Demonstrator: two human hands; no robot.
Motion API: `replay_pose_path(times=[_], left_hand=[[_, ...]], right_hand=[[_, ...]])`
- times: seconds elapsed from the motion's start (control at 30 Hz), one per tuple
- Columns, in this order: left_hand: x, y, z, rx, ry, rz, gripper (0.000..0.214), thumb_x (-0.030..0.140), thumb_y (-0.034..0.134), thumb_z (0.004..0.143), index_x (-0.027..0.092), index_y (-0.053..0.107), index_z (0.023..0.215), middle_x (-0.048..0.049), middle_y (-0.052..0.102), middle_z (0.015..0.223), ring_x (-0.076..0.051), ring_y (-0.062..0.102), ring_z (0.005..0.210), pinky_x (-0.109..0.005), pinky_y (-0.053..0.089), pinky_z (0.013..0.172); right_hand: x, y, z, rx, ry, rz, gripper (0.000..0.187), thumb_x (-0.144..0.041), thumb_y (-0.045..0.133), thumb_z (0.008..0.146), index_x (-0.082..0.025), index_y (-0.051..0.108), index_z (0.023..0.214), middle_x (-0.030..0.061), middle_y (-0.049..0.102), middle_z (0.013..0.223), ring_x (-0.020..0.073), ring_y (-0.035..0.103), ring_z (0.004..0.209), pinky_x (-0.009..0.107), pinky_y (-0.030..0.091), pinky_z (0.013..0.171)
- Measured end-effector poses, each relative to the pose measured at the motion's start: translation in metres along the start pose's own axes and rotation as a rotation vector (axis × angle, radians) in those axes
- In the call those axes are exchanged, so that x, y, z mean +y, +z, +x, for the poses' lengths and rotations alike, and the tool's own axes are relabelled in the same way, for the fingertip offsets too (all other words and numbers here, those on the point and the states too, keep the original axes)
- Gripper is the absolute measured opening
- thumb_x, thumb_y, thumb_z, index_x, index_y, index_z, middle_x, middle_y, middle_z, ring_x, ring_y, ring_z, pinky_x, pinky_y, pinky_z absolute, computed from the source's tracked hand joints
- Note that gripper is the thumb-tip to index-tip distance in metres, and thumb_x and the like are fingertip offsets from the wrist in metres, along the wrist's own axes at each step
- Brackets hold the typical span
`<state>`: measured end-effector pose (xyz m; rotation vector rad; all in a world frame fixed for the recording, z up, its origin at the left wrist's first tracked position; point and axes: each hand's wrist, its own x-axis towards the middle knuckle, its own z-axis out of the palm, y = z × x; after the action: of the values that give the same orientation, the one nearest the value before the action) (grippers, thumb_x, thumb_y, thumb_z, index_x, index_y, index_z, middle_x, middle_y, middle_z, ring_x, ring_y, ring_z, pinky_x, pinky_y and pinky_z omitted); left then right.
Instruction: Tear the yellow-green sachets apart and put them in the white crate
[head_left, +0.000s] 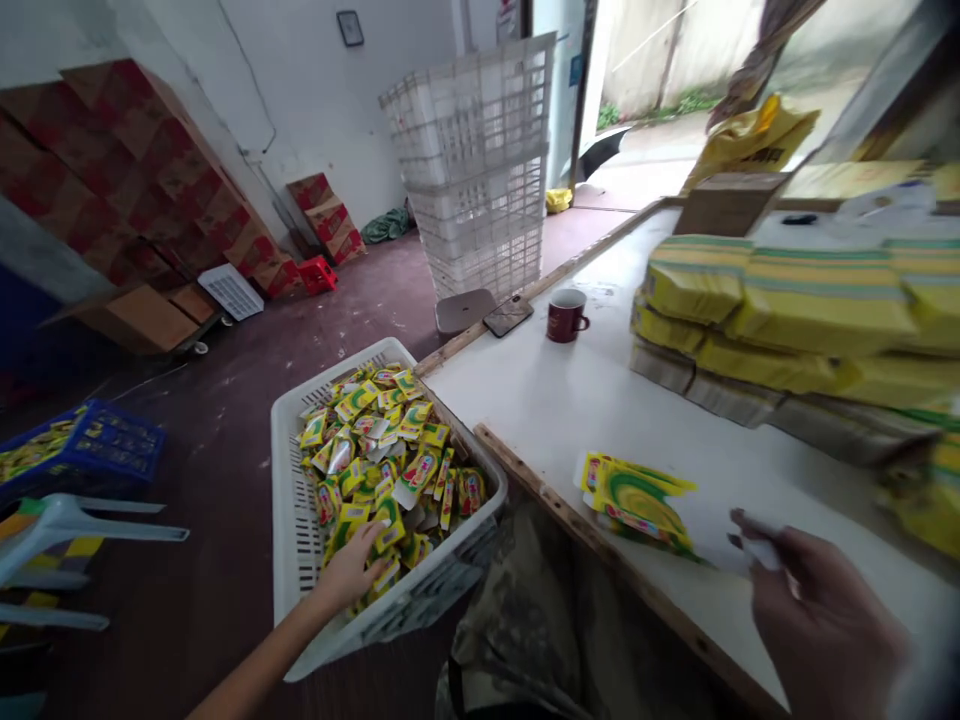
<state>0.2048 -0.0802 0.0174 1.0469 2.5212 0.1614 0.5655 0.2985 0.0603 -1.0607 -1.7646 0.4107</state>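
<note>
My left hand (352, 565) reaches into a white plastic basket (286, 530) heaped with small yellow and green printed boxes (360, 400). Its thumb and fingers are apart, and the fingertips touch or nearly touch one box (388, 525) near the basket's front. My right hand (814, 600) hovers over the white table at the right, blurred by motion. Its fingers are bent and something whitish covers or lies at the fingertips; whether it grips anything cannot be made out. Left of it, flat yellow and green cartons (637, 500) lie on the table near its wooden edge.
Bundled yellow carton stacks (795, 310) line the table's right side. A dark red mug (565, 316) and a phone (508, 315) stand near the far left edge. Tall white crates (480, 170), a stool (463, 310), a blue crate (112, 445) and cardboard boxes (127, 170) occupy the floor.
</note>
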Motion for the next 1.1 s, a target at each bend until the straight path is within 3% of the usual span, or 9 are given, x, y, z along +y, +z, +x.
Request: replay_pose_path(times=[0.17,0.23,0.3,0.47,0.6,0.7,0.8,0.97,1.1], left_hand=[[0.014,-0.030,-0.018,-0.225,0.095,-0.027,0.041,0.041,0.052,0.077,0.022,0.070,0.108,-0.0068,0.077,0.096,-0.028,0.071,0.089,-0.037,0.055,0.079],[0.024,-0.050,-0.013,-0.238,0.101,0.026,0.043,0.045,0.055,0.075,0.021,0.071,0.108,-0.0089,0.076,0.103,-0.032,0.070,0.096,-0.040,0.054,0.085],[0.045,-0.070,-0.005,-0.123,0.129,0.071,0.053,0.050,0.053,0.078,0.018,0.067,0.119,-0.0130,0.069,0.122,-0.035,0.064,0.113,-0.044,0.049,0.095],[0.145,-0.113,0.012,-0.005,0.409,-0.117,0.054,0.053,0.054,0.084,0.023,0.060,0.128,-0.0071,0.065,0.129,-0.028,0.062,0.117,-0.035,0.049,0.097],[0.229,-0.127,0.021,0.032,0.555,-0.324,0.044,0.047,0.058,0.085,0.022,0.063,0.121,-0.0082,0.071,0.116,-0.026,0.067,0.106,-0.033,0.052,0.090],[0.272,-0.112,0.019,0.045,0.621,-0.610,0.039,0.041,0.061,0.084,0.020,0.064,0.117,-0.0084,0.073,0.109,-0.024,0.069,0.099,-0.033,0.053,0.087],[0.298,-0.072,0.006,0.072,0.562,-1.064,0.033,0.039,0.062,0.085,0.018,0.065,0.110,-0.0080,0.074,0.100,-0.021,0.069,0.090,-0.031,0.054,0.085],[0.312,-0.004,-0.013,0.176,0.281,-1.639,0.034,0.043,0.068,0.081,0.017,0.064,0.103,-0.0041,0.070,0.085,-0.015,0.065,0.071,-0.025,0.054,0.068],[0.316,0.009,-0.011,0.274,0.296,-1.906,0.057,0.057,0.072,0.071,0.021,0.061,0.114,-0.0081,0.067,0.104,-0.021,0.064,0.091,-0.029,0.056,0.074]], right_hand=[[-0.017,-0.009,0.002,-0.063,-0.060,0.163,0.011,-0.022,0.054,0.083,-0.019,0.063,0.089,0.0076,0.070,0.085,0.0222,0.067,0.078,0.036,0.054,0.072],[-0.019,-0.013,0.004,-0.100,-0.062,0.133,0.012,-0.021,0.052,0.086,-0.020,0.061,0.092,0.0071,0.070,0.088,0.0206,0.067,0.080,0.034,0.055,0.073],[-0.023,-0.018,0.006,-0.151,-0.069,0.097,0.013,-0.021,0.051,0.087,-0.020,0.060,0.096,0.0070,0.070,0.091,0.0195,0.067,0.080,0.033,0.055,0.074],[-0.039,-0.021,0.008,-0.371,-0.121,-0.004,0.027,-0.012,0.053,0.082,-0.019,0.061,0.107,0.0087,0.069,0.101,0.0219,0.066,0.089,0.034,0.055,0.079],[-0.050,-0.008,0.006,-0.479,-0.133,-0.145,0.044,0.001,0.055,0.070,-0.018,0.063,0.109,0.0116,0.069,0.098,0.0283,0.063,0.090,0.042,0.051,0.082],[-0.051,0.000,0.003,-0.500,-0.120,-0.218,0.047,0.005,0.052,0.066,-0.017,0.064,0.106,0.0124,0.067,0.096,0.0288,0.061,0.089,0.043,0.050,0.081],[-0.050,0.001,0.003,-0.495,-0.107,-0.239,0.049,0.004,0.052,0.066,-0.017,0.060,0.109,0.0115,0.065,0.096,0.0292,0.059,0.090,0.043,0.050,0.081],[-0.059,-0.007,0.003,-0.437,-0.057,-0.166,0.052,-0.005,0.055,0.070,-0.016,0.044,0.120,0.0086,0.059,0.098,0.0237,0.059,0.085,0.037,0.052,0.076],[-0.082,-0.010,-0.014,-0.450,0.114,0.204,0.055,-0.017,0.062,0.075,-0.020,0.038,0.124,-0.0005,0.054,0.083,0.0171,0.057,0.066,0.029,0.052,0.060]])
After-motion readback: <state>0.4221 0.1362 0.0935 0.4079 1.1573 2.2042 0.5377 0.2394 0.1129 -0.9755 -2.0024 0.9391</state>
